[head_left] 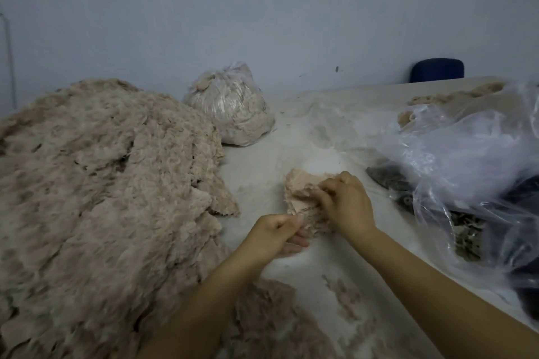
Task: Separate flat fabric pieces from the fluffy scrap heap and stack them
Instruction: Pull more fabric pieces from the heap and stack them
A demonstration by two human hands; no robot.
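Note:
A big heap of fluffy beige scraps [96,198] covers the left half of the white table [306,137]. In the middle of the table lies a small stack of beige fabric pieces [300,186]. My right hand [347,202] rests on top of the stack with its fingers curled into the fabric. My left hand [274,234] pinches the near edge of the stack between thumb and fingers. More beige scraps [274,320] lie at the near edge between my forearms.
A tied clear bag of beige fluff [233,105] stands at the back behind the heap. Loose clear plastic bags [466,160] with dark pieces under them fill the right side. A blue chair back [437,70] rises behind the table's far edge.

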